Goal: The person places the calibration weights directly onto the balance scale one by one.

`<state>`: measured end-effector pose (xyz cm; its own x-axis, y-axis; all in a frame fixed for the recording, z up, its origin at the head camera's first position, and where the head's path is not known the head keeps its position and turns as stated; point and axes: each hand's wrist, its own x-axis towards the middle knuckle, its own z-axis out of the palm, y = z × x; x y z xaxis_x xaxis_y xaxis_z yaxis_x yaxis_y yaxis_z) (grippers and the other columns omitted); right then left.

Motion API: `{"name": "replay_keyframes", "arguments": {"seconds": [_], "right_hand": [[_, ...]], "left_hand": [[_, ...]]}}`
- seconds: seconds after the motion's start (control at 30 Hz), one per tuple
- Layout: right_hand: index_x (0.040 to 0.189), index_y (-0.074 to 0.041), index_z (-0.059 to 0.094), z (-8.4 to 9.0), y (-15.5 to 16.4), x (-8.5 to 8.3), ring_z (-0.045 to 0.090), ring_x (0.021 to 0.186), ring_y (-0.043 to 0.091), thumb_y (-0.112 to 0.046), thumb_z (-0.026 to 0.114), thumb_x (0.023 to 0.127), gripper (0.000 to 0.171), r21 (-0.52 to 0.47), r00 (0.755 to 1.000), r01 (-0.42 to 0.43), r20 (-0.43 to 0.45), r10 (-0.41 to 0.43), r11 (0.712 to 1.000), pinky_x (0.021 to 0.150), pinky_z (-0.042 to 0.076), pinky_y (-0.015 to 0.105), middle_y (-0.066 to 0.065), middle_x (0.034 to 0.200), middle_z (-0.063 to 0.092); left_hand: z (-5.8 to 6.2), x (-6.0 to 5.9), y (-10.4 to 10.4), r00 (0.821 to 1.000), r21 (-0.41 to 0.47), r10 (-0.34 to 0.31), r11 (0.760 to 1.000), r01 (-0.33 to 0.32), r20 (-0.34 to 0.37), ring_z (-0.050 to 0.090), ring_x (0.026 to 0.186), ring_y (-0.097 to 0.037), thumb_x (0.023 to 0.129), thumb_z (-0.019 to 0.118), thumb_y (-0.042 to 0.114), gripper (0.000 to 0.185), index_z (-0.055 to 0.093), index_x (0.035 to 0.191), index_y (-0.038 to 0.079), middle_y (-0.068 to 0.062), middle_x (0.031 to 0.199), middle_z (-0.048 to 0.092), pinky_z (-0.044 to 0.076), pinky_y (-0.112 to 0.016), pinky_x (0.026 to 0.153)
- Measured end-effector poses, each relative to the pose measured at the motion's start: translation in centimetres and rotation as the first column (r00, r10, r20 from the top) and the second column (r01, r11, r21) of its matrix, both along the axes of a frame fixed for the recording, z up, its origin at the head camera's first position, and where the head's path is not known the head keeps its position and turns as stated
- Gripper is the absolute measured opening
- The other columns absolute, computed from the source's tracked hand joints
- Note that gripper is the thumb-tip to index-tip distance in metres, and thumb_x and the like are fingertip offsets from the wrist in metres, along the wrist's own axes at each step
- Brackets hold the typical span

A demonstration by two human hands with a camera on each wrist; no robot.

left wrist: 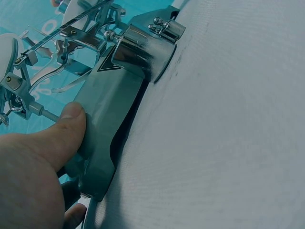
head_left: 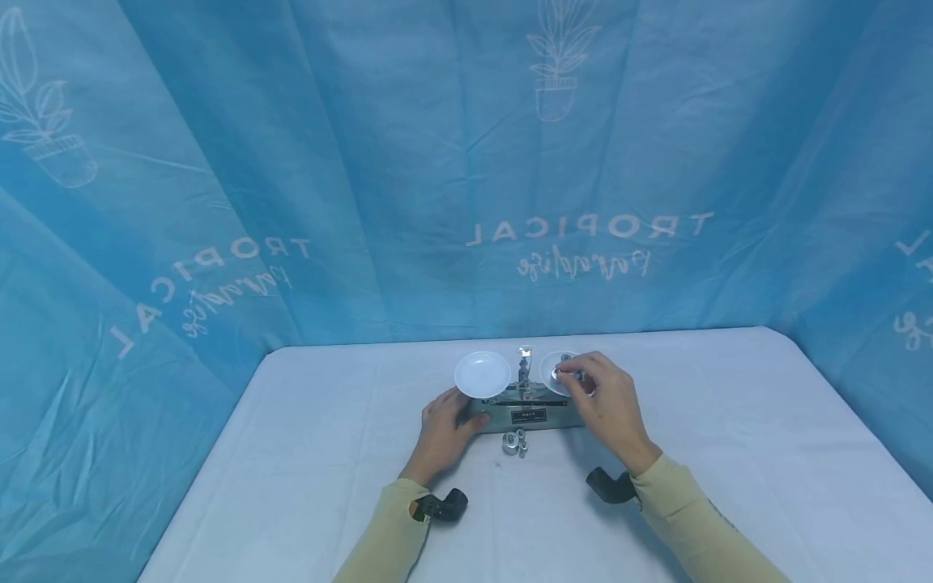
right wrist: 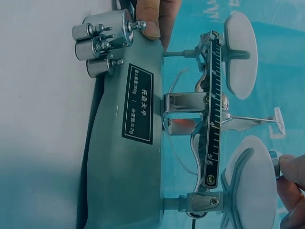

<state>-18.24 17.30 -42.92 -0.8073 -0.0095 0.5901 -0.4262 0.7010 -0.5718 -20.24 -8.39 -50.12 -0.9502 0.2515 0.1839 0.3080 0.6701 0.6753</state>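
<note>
A green-grey balance scale (head_left: 496,417) with two white pans stands on the table. My left hand (head_left: 445,425) grips the left end of its base, the thumb on the near side and fingertips showing around the end in the left wrist view. My right hand (head_left: 608,401) is over the right pan (head_left: 548,366), pinching a small metal weight (right wrist: 275,163) at the pan's surface. Another metal piece (head_left: 565,357) shows on that pan, partly behind the fingers. The left pan (head_left: 483,374) carries nothing.
In front of the base stand several shiny knobbed weights, one large weight (head_left: 510,443) among smaller ones. A ruled beam (right wrist: 213,114) joins the scale's two sides. White cloth (head_left: 291,486) covers the table, and a blue printed curtain (head_left: 408,162) hangs behind.
</note>
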Motion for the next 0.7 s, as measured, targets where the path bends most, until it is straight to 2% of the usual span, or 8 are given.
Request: {"name": "replay_keyframes", "arguments": {"seconds": [0.27,0.7], "right_hand": [[0.097,-0.007,0.077,-0.25,0.19,-0.32,0.046,0.06,0.008,-0.003,0.079,0.086,0.012,0.003,1.0,-0.002,-0.024,0.002,1.0,0.05,0.039,0.024,0.005,0.094,0.07],[0.098,-0.006,0.076,-0.59,0.26,-0.46,0.045,0.06,0.01,-0.003,0.079,0.086,0.013,0.013,1.0,0.013,-0.027,-0.013,1.0,0.051,0.039,0.024,0.007,0.095,0.07]], "left_hand": [[-0.06,0.1,-0.06,1.0,0.008,0.002,1.0,-0.002,0.005,0.037,0.144,-0.031,0.097,0.065,0.042,0.059,0.053,0.146,0.012,-0.006,0.149,0.053,0.016,-0.06,0.119],[0.06,0.0,0.01,1.0,0.0,0.005,1.0,-0.005,0.01,0.036,0.145,-0.03,0.097,0.064,0.042,0.058,0.052,0.147,0.015,-0.004,0.15,0.052,0.016,-0.059,0.12]]}}
